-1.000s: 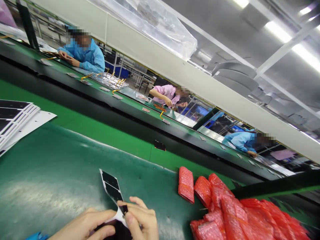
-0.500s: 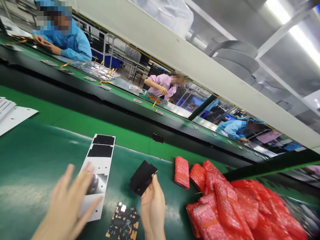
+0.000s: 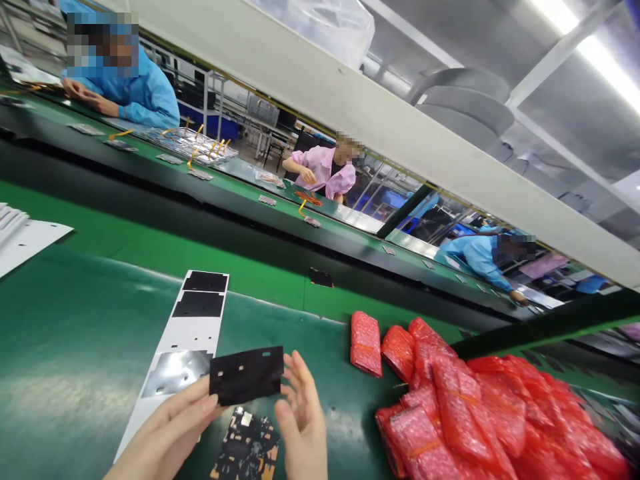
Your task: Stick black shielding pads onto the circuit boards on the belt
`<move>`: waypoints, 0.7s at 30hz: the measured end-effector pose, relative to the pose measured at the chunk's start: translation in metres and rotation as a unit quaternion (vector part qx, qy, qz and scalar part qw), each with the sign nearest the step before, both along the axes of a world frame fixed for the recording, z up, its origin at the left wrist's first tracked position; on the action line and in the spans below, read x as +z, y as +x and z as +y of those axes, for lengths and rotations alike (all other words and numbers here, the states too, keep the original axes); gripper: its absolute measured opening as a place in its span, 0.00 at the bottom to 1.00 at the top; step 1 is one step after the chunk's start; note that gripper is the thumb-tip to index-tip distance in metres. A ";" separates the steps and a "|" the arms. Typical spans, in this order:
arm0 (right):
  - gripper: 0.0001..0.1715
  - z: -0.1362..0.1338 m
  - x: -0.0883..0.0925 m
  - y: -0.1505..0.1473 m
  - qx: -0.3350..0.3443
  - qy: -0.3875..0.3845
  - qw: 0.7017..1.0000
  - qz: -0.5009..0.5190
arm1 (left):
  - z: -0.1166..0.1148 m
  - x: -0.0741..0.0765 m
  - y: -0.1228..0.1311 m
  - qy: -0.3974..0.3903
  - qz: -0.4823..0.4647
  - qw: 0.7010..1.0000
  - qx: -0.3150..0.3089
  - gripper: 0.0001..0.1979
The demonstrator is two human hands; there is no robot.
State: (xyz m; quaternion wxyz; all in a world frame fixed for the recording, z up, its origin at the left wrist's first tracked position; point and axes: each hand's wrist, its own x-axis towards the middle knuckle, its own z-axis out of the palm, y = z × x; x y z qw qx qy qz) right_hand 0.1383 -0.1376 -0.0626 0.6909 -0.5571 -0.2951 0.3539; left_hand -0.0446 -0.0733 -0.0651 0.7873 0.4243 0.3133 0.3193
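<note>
A thin black sticker sheet (image 3: 247,373) is held flat between both my hands, low in the middle of the view. My left hand (image 3: 167,433) pinches its left lower corner with the fingertips. My right hand (image 3: 300,417) touches its right edge, thumb and fingers bent round it. Below the sheet a dark circuit board (image 3: 247,447) with gold marks lies on the green mat (image 3: 75,347). To the left lies a white backing strip (image 3: 187,340) with two black stickers left at its far end.
A heap of red bubble-wrap packets (image 3: 460,413) lies at the right. White sheets (image 3: 23,237) are stacked at the far left. Beyond the dark conveyor (image 3: 225,233), three people in blue and pink coats work at a green bench with small parts.
The black sheet was in my right hand alone, tilted; now it lies level between both hands. My left hand came off the backing strip and took the sheet's left corner.
</note>
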 end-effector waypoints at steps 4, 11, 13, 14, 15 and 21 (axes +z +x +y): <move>0.25 -0.001 0.011 0.019 0.106 -0.049 0.990 -0.075 | -0.002 0.003 -0.005 -0.047 0.037 0.998 0.019 0.25; 0.08 -0.014 0.015 0.032 0.016 -0.059 0.961 -0.271 | -0.001 0.002 -0.017 0.252 0.301 0.919 -0.047 0.33; 0.05 -0.021 0.009 0.044 -0.064 -0.021 0.927 -0.369 | 0.002 0.003 -0.015 0.456 0.342 0.820 -0.055 0.33; 0.05 -0.025 0.006 0.050 -0.091 -0.012 0.908 -0.408 | 0.003 0.002 -0.013 0.557 0.342 0.753 -0.076 0.34; 0.06 -0.029 0.002 0.057 -0.105 -0.011 0.894 -0.435 | 0.003 0.000 -0.011 0.639 0.324 0.690 -0.107 0.32; 0.10 -0.043 -0.017 0.074 -0.172 -0.128 0.914 -0.344 | -0.013 -0.028 0.008 0.706 0.275 0.632 -0.160 0.26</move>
